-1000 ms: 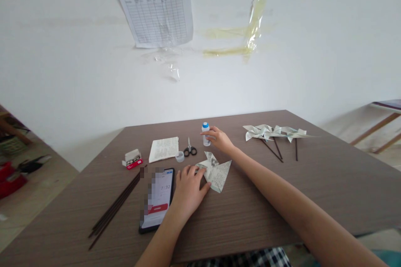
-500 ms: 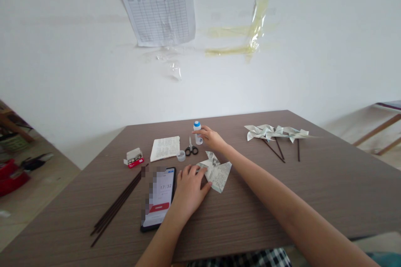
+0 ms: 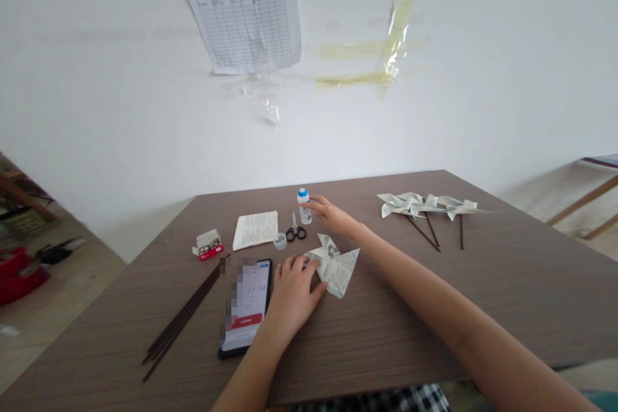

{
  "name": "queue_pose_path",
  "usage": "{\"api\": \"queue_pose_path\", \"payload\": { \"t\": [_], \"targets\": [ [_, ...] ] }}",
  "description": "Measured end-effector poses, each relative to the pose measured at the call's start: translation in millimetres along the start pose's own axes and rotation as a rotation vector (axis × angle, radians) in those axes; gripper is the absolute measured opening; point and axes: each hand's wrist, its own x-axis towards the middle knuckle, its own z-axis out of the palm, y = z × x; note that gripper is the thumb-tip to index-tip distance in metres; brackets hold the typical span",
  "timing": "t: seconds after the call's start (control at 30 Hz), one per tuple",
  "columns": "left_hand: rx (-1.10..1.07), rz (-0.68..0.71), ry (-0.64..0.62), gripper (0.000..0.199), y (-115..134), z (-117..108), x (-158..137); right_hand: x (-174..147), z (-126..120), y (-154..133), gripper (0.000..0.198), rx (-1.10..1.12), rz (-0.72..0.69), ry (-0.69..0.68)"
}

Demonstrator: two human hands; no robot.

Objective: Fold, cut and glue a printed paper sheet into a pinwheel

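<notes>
Near the middle of the table lies a paper pinwheel (image 3: 340, 270), folded from printed sheet with its points spread. My left hand (image 3: 297, 290) rests flat on its left side, fingers apart. My right hand (image 3: 335, 215) reaches across to a small white glue bottle (image 3: 304, 214) with a blue cap, standing upright. The fingers of that hand stretch out at the bottle's right side, not wrapped round it; whether they touch it I cannot tell. Beside the bottle are black-handled scissors (image 3: 295, 232) and a small clear round container (image 3: 280, 241).
A stack of printed paper (image 3: 255, 230) lies behind the container. Left are an opened small box (image 3: 208, 246), several thin brown sticks (image 3: 186, 315) and a phone (image 3: 248, 315) showing a timer. Pinwheels on sticks (image 3: 425, 206) lie at the right back. A wall (image 3: 338, 141) bounds the far table edge.
The view has shifted very slightly. Both hands stay almost in place, and the bottle's top leans a touch left of where it was. The phone's timer has advanced.
</notes>
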Motion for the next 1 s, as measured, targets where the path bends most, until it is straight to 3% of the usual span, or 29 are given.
{"api": "queue_pose_path", "payload": {
  "t": [0.13,0.23,0.4,0.6,0.83,1.0],
  "targets": [
    [0.009,-0.017,-0.016,0.056,2.1,-2.6,-1.2,-21.2,-23.1,2.6,0.061,0.013,-0.025,0.137],
    [0.005,-0.018,-0.016,0.056,2.5,-2.8,-1.2,-48.4,-40.6,-2.7,0.045,0.017,-0.08,0.162],
    [-0.003,-0.018,0.022,0.054,0.8,1.9,-0.3,-103.8,-60.1,-30.4,0.026,-0.007,-0.179,-0.041],
    [0.015,0.012,0.057,0.052,-2.2,7.2,0.6,-143.7,-62.9,-63.9,0.016,-0.152,-0.116,-0.202],
    [0.03,0.01,0.053,0.053,1.7,5.4,0.0,-149.8,-48.5,-80.1,0.036,-0.262,0.027,-0.277],
    [0.035,0.02,0.069,0.052,2.1,6.9,-0.2,-152.5,-45.4,-85.0,0.039,-0.288,0.066,-0.257]
  ]
}}
